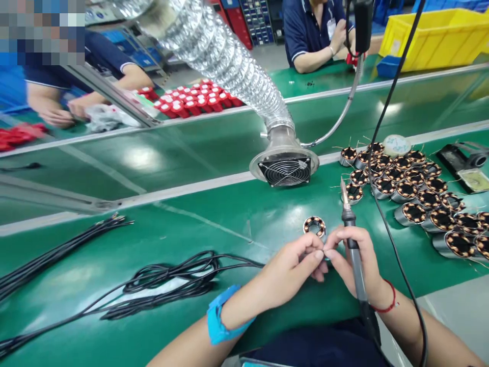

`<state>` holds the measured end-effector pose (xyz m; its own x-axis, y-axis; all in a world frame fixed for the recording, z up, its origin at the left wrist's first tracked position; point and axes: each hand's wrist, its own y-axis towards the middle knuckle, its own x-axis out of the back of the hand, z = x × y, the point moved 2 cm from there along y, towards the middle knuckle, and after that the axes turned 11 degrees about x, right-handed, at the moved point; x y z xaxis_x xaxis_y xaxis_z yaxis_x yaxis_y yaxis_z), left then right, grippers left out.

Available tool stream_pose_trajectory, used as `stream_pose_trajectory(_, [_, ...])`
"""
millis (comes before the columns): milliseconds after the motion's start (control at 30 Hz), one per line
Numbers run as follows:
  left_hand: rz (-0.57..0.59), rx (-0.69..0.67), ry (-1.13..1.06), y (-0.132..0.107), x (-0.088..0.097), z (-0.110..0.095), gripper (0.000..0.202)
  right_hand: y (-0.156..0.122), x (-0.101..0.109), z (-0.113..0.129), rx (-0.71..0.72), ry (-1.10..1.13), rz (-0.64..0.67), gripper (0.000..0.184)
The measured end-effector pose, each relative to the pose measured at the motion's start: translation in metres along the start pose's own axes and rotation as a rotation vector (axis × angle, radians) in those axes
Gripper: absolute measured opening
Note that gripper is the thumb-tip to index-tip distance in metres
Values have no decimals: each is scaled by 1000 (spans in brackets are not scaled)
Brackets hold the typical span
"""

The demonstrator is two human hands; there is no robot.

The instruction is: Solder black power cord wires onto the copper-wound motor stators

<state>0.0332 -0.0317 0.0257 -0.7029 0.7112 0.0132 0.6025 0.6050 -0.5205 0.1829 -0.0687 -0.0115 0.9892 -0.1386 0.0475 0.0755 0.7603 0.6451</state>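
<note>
My left hand (301,260) is closed in a pinch, its fingertips meeting those of my right hand; what they pinch is too small to make out. My right hand (357,257) holds a soldering iron (355,265) between its fingers, tip pointing up and away. Thumb and forefinger of that hand pinch at the same spot as the left. Just beyond the fingertips is a single motor stator (314,226) with copper windings, partly hidden by my fingers. A black cable (171,278) lies in loops at the left and disappears under my left wrist.
Several stators (414,191) stand in rows at the right, near a soldering iron stand (468,163). A fume extractor (286,171) hangs ahead. More black cables (64,255) lie at the left. Across the bench, two people work near red parts (194,99) and a yellow bin (439,41).
</note>
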Motion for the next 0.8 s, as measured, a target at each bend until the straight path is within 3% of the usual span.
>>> stream_pose_trajectory(67, [25,10,-96,-1,5,1,22,3,-4,4,10,-59,15,32])
stream_pose_trajectory(200, [-294,-82,33,16,27,9,15,9,-4,1,-72,-235,144,36])
stream_pose_trajectory(267, [-389,-71,80,28,36,19,11,9,1,-3,-125,-326,214,38])
stream_pose_trajectory(367, [-383,-46,-7,42,44,30,10,4,11,-8,-94,-396,225,42])
stream_pose_trajectory(567, [-483,-87,-86,39,48,31,8,-4,23,-13,19,-429,42,30])
stream_pose_trajectory(800, [-470,-51,-140,41,48,34,11,0,19,-6,138,-295,184,27])
